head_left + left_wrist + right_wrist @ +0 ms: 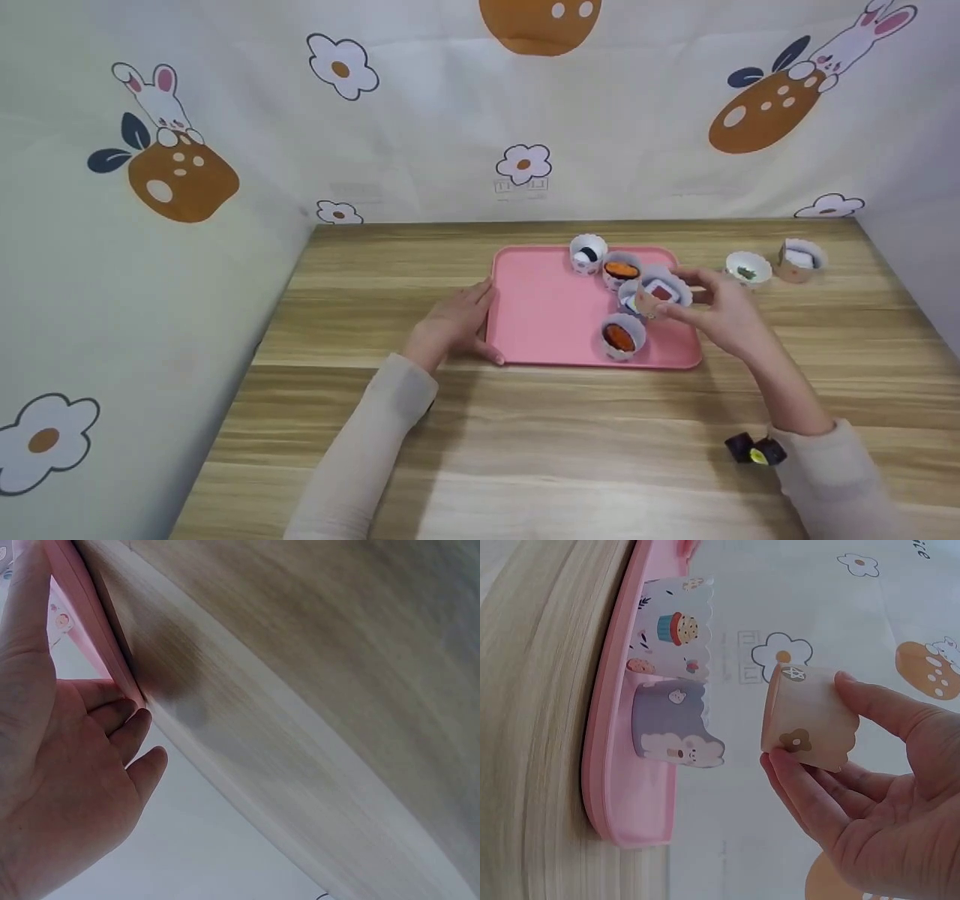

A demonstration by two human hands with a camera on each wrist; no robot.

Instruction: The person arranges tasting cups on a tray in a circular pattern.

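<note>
Pinching a light, crushable paper cup (810, 718) by its sides, the right hand (724, 311) hovered above the tray (555, 315); the left hand (454, 322) lay open, steadying it.

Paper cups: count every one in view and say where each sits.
7. Four stand on the pink tray: one at the back, one beside it, one partly hidden, one in front. The right hand holds one. Two stand on the table.
</note>
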